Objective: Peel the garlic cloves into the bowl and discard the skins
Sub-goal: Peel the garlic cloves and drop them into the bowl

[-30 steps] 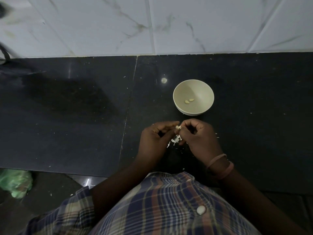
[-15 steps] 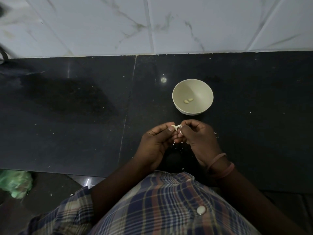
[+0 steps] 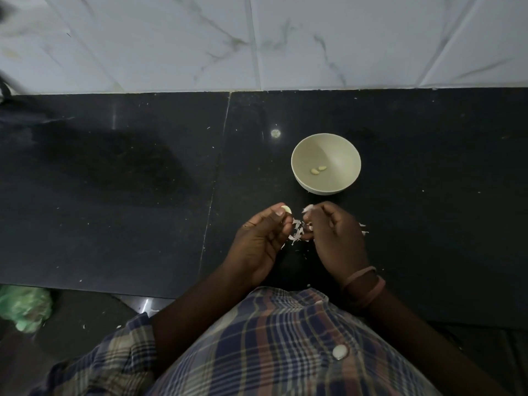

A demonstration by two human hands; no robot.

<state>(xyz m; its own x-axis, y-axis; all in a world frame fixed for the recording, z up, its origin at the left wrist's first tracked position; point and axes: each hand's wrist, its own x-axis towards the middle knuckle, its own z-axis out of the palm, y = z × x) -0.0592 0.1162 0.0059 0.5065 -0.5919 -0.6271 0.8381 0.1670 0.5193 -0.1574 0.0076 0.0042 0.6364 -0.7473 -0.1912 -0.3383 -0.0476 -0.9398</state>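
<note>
A single head-worn, wide-angle view looks steeply down at the black counter (image 3: 114, 195) from close above. The tiled wall (image 3: 285, 38) fills the frame's top; the wearer's shirt (image 3: 271, 347) fills the bottom.

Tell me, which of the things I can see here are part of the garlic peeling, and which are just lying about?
Part of the job:
- left hand, pinching a peeled clove
- right hand, pinching a piece of skin
- bowl, holding two peeled cloves
- loose skins on the counter

Just lying about:
- green bag on the floor
- wall tiles
</note>
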